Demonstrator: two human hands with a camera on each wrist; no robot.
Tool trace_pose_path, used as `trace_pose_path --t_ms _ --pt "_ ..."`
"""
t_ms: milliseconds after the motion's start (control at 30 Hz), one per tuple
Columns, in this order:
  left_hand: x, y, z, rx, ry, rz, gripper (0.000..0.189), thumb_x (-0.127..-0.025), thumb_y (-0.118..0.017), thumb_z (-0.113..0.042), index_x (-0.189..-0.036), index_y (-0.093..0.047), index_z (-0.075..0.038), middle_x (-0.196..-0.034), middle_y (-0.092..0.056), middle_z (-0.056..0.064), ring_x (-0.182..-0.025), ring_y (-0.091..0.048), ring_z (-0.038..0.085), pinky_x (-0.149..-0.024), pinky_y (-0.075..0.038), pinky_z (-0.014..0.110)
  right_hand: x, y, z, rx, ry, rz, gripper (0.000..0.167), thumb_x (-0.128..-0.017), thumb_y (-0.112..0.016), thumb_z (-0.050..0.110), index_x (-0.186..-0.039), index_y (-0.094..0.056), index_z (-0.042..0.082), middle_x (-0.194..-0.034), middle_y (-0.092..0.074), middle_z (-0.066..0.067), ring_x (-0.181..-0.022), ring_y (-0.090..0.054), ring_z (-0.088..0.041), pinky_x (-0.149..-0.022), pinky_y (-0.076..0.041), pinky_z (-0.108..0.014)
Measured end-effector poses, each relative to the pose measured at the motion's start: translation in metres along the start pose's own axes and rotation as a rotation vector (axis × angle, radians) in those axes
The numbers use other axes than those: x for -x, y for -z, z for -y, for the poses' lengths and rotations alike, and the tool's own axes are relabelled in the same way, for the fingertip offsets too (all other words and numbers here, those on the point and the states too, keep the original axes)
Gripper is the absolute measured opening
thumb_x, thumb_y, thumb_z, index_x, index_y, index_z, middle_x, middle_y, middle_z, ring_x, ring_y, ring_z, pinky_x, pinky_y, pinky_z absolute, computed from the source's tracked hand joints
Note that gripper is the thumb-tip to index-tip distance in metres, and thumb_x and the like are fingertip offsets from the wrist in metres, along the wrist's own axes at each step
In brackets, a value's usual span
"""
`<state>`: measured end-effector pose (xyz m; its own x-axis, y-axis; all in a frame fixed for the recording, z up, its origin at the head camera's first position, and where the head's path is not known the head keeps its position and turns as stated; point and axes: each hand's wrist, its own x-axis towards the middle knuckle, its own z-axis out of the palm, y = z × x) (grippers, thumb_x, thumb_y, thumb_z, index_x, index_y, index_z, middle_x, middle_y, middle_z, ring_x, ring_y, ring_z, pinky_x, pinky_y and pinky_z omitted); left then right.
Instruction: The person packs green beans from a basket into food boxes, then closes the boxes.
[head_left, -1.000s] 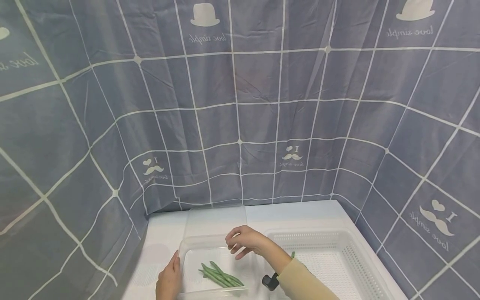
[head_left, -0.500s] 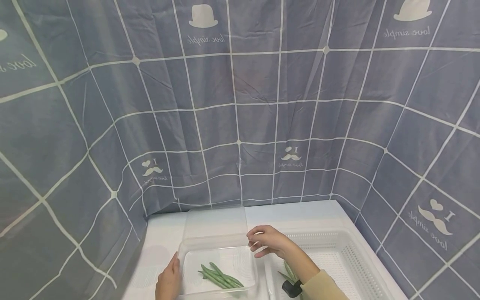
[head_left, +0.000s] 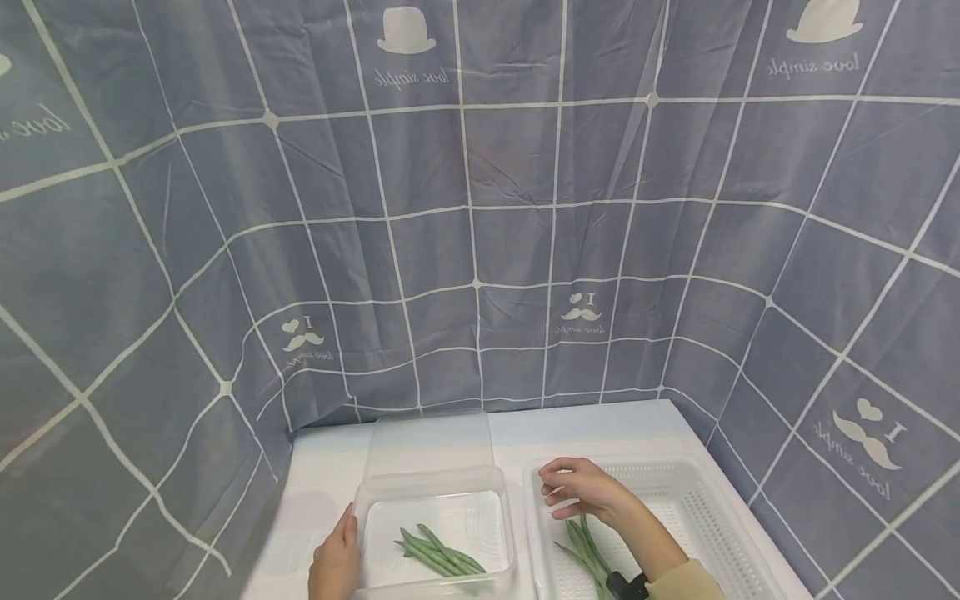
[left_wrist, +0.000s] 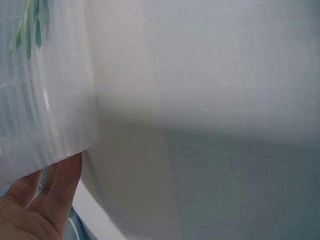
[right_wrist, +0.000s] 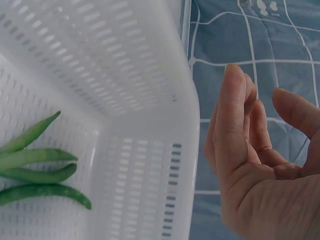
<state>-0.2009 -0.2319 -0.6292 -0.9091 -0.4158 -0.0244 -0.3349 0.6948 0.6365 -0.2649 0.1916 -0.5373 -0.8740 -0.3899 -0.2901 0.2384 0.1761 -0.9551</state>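
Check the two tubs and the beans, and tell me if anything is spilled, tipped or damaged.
Nothing stands out. The clear container and the white perforated basket sit upright side by side, each with green beans inside. No beans lie on the table.

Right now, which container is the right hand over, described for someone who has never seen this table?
On the white table against the blue gridded curtain, two containers sit side by side. It is the right one, the white perforated basket under the right hand. Its neighbour, the clear tub, has smooth see-through walls.
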Motion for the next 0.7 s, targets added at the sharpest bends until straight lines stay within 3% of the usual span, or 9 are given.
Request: trace_pose_path --t_ms 233,467,700 --pt "0.001 0.001 -0.001 0.005 -0.002 -0.006 0.057 -0.117 -0.031 -0.039 -0.155 -0.048 0.0 -0.144 -0.057 0.034 -0.119 -0.066 0.059 -0.093 -0.055 0.074 0.004 0.016 -0.012 -0.009 -0.017 -0.033 0.032 -0.105 -0.066 0.022 -0.123 -0.067 -0.004 -0.096 -0.071 -0.003 -0.085 -0.072 -0.013 -0.08 -0.069 -0.038" --pt "0.0 0.0 0.0 0.011 -0.008 -0.01 0.062 -0.116 -0.027 -0.043 -0.154 -0.049 0.001 -0.143 -0.057 0.034 -0.117 -0.067 0.058 -0.092 -0.056 0.074 0.004 0.033 -0.029 0.059 -0.052 -0.092 0.033 -0.104 -0.066 0.018 -0.124 -0.065 -0.008 -0.097 -0.072 -0.008 -0.083 -0.074 -0.014 -0.079 -0.069 -0.04" --pt "-0.001 -0.003 -0.001 0.013 -0.012 -0.015 0.059 -0.117 -0.027 -0.038 -0.156 -0.047 0.001 -0.146 -0.057 0.032 -0.124 -0.064 0.056 -0.1 -0.052 0.074 0.007 0.048 -0.037 0.102 -0.101 -0.16 0.044 -0.103 -0.065 0.017 -0.132 -0.059 -0.015 -0.101 -0.073 -0.014 -0.088 -0.077 -0.02 -0.079 -0.069 -0.04"
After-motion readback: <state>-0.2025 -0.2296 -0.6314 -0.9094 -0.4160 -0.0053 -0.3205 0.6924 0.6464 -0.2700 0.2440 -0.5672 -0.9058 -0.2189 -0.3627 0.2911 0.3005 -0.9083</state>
